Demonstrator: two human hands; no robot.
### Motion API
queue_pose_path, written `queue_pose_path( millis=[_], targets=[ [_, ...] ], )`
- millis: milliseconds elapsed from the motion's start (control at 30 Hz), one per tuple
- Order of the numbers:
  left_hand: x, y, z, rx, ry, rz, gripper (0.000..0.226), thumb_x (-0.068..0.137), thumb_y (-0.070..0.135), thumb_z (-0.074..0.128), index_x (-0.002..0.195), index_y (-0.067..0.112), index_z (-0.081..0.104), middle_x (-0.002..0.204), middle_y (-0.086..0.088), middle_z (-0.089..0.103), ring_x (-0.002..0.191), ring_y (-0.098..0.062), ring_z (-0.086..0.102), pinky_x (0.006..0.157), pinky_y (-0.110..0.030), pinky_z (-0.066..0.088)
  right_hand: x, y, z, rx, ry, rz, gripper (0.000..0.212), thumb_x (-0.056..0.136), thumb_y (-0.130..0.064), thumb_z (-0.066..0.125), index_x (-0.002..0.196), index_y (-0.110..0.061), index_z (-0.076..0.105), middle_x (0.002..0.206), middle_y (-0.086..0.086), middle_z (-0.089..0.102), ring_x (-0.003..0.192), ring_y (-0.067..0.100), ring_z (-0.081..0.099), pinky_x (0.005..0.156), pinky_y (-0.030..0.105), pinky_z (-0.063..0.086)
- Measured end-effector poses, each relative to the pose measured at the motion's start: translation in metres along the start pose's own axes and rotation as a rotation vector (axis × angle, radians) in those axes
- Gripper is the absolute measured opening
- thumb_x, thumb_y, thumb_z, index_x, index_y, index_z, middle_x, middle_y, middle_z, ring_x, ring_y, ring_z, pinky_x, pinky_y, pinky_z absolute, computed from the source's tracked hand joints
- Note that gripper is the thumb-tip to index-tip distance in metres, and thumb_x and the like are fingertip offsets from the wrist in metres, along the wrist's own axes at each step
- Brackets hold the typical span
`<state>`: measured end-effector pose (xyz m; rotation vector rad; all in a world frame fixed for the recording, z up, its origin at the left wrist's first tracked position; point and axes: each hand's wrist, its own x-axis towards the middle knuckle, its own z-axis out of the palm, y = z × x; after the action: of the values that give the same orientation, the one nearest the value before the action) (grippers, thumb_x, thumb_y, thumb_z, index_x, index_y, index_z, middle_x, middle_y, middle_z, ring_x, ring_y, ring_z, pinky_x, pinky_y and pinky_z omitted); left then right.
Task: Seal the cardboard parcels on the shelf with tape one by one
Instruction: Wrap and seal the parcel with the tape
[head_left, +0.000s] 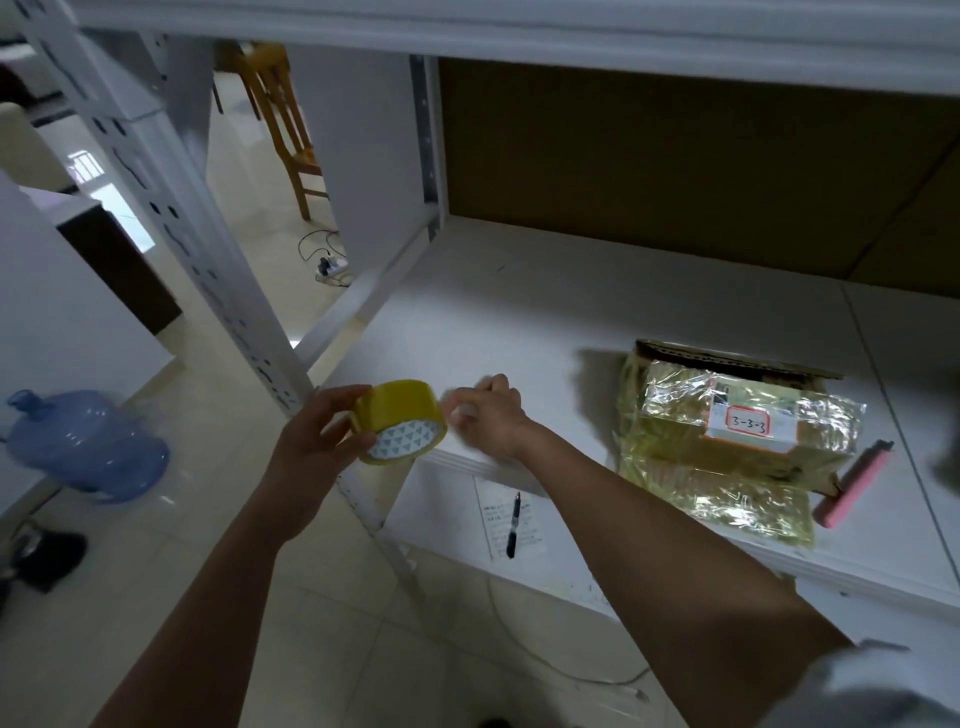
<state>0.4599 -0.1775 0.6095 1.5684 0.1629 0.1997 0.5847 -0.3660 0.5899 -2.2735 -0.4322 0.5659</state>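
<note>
One parcel (737, 441) on shelf (519, 312); left hand (311, 441) grips one tape roll (400, 421), right hand (485, 413) blurred, grasp unclear.

1. The left hand (311, 441) holds a round roll of yellow tape (400, 422) with a white inside, in front of the white shelf board (519, 312).
2. The right hand (485, 413) is just beside the roll, fingers curled. It looks blurry, so its grip is hard to tell.
3. A brown cardboard parcel wrapped in shiny yellow tape (727, 441) lies on the shelf, with a white label reading "3-3-3" (748, 422).
4. A pink bar-shaped tool (854, 483) lies just beside the parcel.
5. A black pen (514, 525) rests on a white paper sheet (511, 519) on the lower shelf.
6. A big blue plastic water jug (83, 444) lies on the tiled floor.
</note>
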Motion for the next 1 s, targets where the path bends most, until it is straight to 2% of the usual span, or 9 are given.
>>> queue_pose_path(
  millis=[133,233,333,400,533,700,800,933,1000],
  targets=[
    [-0.004,0.002,-0.003,0.005,-0.009,-0.008,0.045,0.083,-0.015,0.06,0.116,0.016,0.061,0.115,-0.013,0.063,0.105,-0.02,0.066,0.078,-0.028,0.057,-0.002,-0.002,-0.002,-0.003,0.024,0.013,0.032,0.09,-0.011,0.053,0.067,-0.033,0.053,0.111,-0.003,0.03,0.102,0.016,0.028,0.1,0.03,0.032],
    [-0.005,0.006,-0.003,-0.007,-0.014,-0.002,0.044,0.084,-0.011,0.061,0.114,0.022,0.064,0.113,-0.009,0.066,0.106,-0.02,0.067,0.078,-0.028,0.057,-0.008,-0.008,-0.015,0.036,-0.004,-0.019,0.034,0.092,-0.004,0.049,0.068,-0.029,0.052,0.111,0.003,0.043,0.103,0.02,0.04,0.091,0.028,0.038],
    [-0.001,0.016,0.005,-0.025,-0.042,0.024,0.046,0.085,-0.009,0.061,0.111,0.028,0.067,0.113,-0.005,0.068,0.108,-0.021,0.066,0.079,-0.028,0.057,-0.018,-0.013,-0.041,-0.01,0.028,-0.086,0.016,0.093,-0.001,0.049,0.083,-0.011,0.057,0.1,0.007,0.058,0.092,0.02,0.051,0.074,0.024,0.037],
    [0.007,0.026,0.018,-0.021,-0.064,0.069,0.045,0.086,-0.007,0.063,0.112,0.029,0.067,0.113,0.0,0.068,0.11,-0.02,0.064,0.081,-0.028,0.056,-0.03,-0.014,-0.062,-0.015,0.122,-0.12,0.011,0.09,0.001,0.049,0.094,-0.002,0.059,0.1,0.012,0.066,0.092,0.025,0.059,0.079,0.031,0.046],
    [0.028,0.053,0.061,-0.007,-0.128,0.135,0.043,0.088,0.002,0.065,0.116,0.034,0.067,0.122,0.0,0.064,0.112,-0.018,0.062,0.085,-0.029,0.055,-0.062,-0.006,-0.119,0.035,0.294,-0.16,0.015,0.088,0.003,0.051,0.083,-0.011,0.054,0.084,0.009,0.065,0.081,0.026,0.064,0.076,0.038,0.052],
    [0.056,0.087,0.143,0.058,-0.239,0.204,0.047,0.092,0.001,0.062,0.126,0.033,0.062,0.12,0.01,0.069,0.107,-0.014,0.068,0.084,-0.025,0.056,-0.104,0.035,-0.184,0.187,0.482,-0.108,0.022,0.093,-0.007,0.053,0.079,-0.024,0.052,0.077,0.003,0.064,0.067,0.016,0.06,0.061,0.027,0.047],
    [0.064,0.103,0.193,0.026,-0.305,0.189,0.044,0.091,0.002,0.062,0.126,0.029,0.059,0.119,0.002,0.07,0.106,-0.014,0.068,0.089,-0.025,0.056,-0.125,0.062,-0.213,0.304,0.584,-0.072,0.021,0.093,-0.007,0.053,0.082,-0.025,0.054,0.074,-0.002,0.063,0.066,0.013,0.058,0.063,0.027,0.046],
    [0.072,0.119,0.245,0.056,-0.39,0.211,0.043,0.094,0.002,0.06,0.128,0.028,0.054,0.107,0.018,0.068,0.099,0.001,0.067,0.089,-0.017,0.053,-0.146,0.095,-0.237,0.449,0.67,-0.026,0.014,0.092,-0.014,0.061,0.085,-0.025,0.058,0.075,-0.002,0.063,0.067,0.011,0.057,0.066,0.028,0.046],
    [0.076,0.119,0.268,0.15,-0.437,0.263,0.045,0.094,0.002,0.059,0.129,0.029,0.053,0.109,0.017,0.063,0.095,0.01,0.065,0.082,-0.008,0.049,-0.152,0.112,-0.241,0.402,0.715,0.005,0.009,0.093,-0.019,0.063,0.088,-0.023,0.057,0.081,0.0,0.063,0.071,0.013,0.057,0.065,0.026,0.045]
  ],
)
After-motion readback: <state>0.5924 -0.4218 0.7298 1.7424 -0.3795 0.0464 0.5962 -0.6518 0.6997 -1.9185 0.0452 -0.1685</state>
